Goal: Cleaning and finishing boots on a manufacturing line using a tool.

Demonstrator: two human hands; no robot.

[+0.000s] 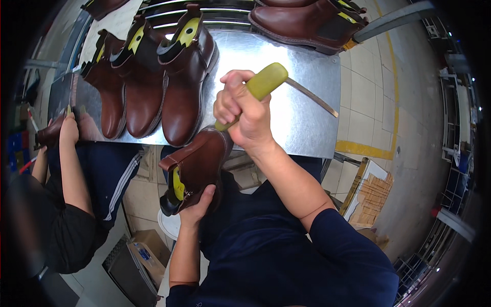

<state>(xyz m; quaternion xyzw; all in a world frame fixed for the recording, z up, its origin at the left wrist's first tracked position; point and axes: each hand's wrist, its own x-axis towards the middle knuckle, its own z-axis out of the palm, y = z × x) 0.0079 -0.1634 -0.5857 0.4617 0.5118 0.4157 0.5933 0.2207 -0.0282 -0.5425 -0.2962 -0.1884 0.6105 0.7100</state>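
My left hand (197,209) grips a brown leather ankle boot (197,156) near its ankle, close to my body at the table's front edge. The boot tilts, its opening with a yellow lining toward the lower left. My right hand (246,110) is closed round a yellow-green handle (268,82), which shows above and below the fist. A thin, flat metal strip (313,97) runs out to the right from the handle's upper end; I cannot tell just how they join. The handle's lower end is by the boot's toe end, and whether they touch is unclear.
Several brown boots (184,92) stand on the shiny metal table (307,133); another (307,25) lies at its far right by a grey metal bar (396,21). At left, another person's hand (69,128) works on a boot (51,134). A cardboard-covered piece (372,194) is at right.
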